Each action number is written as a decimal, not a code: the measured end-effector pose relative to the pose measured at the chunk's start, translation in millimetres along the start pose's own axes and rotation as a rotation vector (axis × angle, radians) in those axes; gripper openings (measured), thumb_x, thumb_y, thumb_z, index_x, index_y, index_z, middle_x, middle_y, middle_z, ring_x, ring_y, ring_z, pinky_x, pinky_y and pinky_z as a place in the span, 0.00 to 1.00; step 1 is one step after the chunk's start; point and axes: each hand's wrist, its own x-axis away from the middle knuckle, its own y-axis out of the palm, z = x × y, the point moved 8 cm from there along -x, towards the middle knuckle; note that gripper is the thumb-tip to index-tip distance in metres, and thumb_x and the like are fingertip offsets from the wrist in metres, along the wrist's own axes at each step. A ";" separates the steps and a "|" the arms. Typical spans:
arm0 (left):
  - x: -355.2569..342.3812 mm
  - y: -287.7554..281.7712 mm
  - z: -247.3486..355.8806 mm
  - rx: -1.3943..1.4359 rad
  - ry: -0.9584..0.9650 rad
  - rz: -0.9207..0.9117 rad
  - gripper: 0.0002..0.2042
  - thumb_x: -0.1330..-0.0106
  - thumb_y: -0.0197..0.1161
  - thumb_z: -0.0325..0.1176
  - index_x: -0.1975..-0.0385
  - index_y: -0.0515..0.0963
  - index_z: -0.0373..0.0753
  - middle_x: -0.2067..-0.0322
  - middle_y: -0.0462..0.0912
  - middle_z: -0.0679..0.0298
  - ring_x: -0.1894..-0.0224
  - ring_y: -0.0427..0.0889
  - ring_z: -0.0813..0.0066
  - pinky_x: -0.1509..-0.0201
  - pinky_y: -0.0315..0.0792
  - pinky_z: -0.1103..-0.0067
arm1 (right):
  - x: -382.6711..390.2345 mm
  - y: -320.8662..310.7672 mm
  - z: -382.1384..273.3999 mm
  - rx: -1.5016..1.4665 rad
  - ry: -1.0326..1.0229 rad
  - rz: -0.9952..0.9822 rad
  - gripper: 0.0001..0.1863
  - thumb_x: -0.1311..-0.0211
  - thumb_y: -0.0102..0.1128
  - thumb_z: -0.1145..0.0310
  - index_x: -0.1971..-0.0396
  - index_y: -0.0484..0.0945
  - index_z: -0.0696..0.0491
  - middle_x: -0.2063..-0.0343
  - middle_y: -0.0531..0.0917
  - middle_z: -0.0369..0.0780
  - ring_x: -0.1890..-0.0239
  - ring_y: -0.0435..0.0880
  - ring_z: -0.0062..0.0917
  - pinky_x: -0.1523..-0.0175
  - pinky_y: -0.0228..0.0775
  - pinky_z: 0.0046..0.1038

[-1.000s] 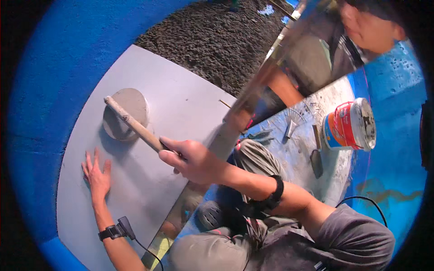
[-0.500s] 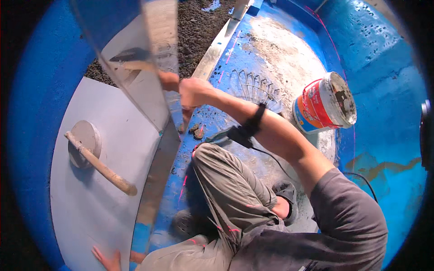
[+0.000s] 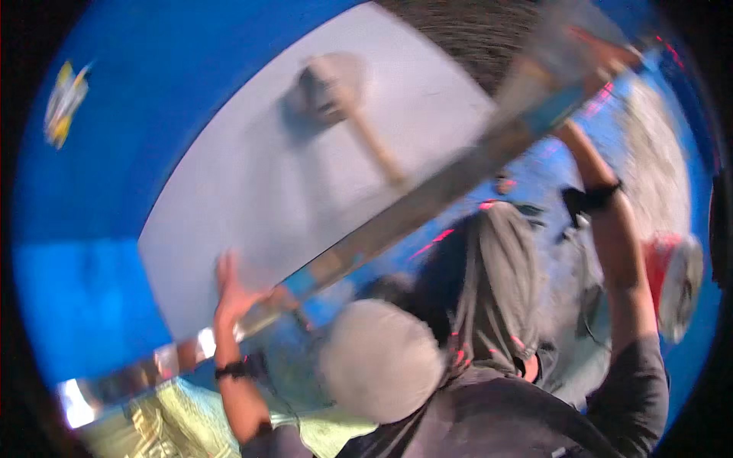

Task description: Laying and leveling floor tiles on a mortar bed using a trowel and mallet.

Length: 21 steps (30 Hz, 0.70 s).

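A large white slab (image 3: 252, 206) lies before me, with a mallet (image 3: 374, 149) resting on it, pale round head and wooden handle. Along its near edge runs a long shiny bar (image 3: 412, 210), mirror-like in places. My left hand (image 3: 233, 298) lies at the slab's near left corner beside the bar, fingers spread and thumb toward the bar. My right hand (image 3: 571, 131) reaches to the bar's far right part. Motion smears it and the bar partly hides it, so its grip does not show. A blurred, shiny tapering piece (image 3: 534, 57) rises there.
Dark crumbly material (image 3: 473, 38) lies beyond the slab. A red and white bucket (image 3: 679, 290) stands at my right. My bent knee (image 3: 382, 362) is close behind the bar. Pale yellow sacking (image 3: 183, 424) lies at the lower left, below a blue wall (image 3: 99, 191).
The view has swung left, so the slab and mallet appear higher and further right. My left hand and forearm now show more fully. My right arm is further right in view.
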 end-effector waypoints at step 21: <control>-10.7 -14.9 -15.7 0.055 -0.250 0.028 0.69 0.61 0.84 0.63 0.18 0.45 0.54 0.18 0.31 0.47 0.18 0.27 0.37 0.21 0.38 0.39 | -51.2 -11.6 -351.4 -0.941 0.094 -0.230 0.33 0.26 0.62 0.58 0.30 0.67 0.60 0.71 0.83 0.40 0.74 0.82 0.22 0.67 0.76 0.29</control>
